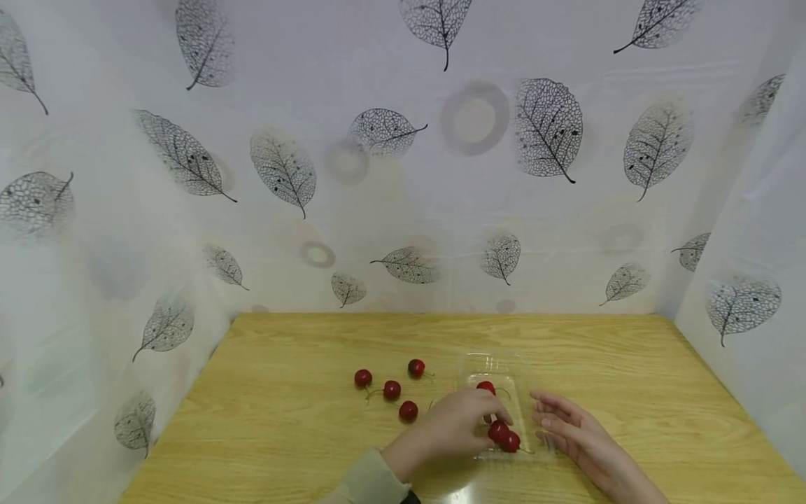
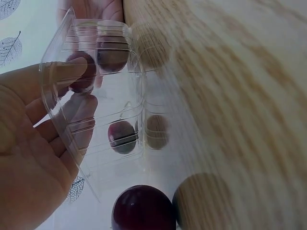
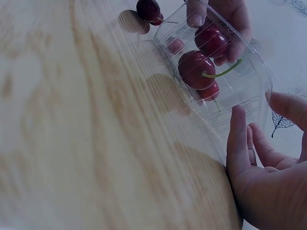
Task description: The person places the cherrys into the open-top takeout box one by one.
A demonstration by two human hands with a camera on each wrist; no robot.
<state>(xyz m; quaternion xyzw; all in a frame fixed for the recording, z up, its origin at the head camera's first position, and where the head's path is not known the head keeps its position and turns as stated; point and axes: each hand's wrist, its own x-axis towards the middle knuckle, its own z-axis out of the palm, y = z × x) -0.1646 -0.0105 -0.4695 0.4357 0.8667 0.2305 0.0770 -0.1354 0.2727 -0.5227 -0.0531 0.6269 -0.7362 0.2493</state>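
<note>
A clear plastic container (image 1: 527, 420) stands on the table with red cherries in it. My left hand (image 1: 462, 423) reaches over its left side and pinches a cherry (image 1: 498, 431) between thumb and fingers. Right beside that one lies another cherry (image 1: 511, 442) with a green stem, and a further cherry (image 1: 485, 386) sits toward the container's far end. At the container's right side my right hand (image 1: 582, 437) holds its fingers apart and extended; in the right wrist view its fingertips (image 3: 238, 111) come right up to the clear wall.
Left of the container, several loose cherries lie on the wooden table (image 1: 290, 420), among them a cherry (image 1: 408, 411) near my left wrist and a cherry (image 1: 416, 368) farther back. A leaf-patterned white curtain (image 1: 403, 210) encloses the table at the back and sides.
</note>
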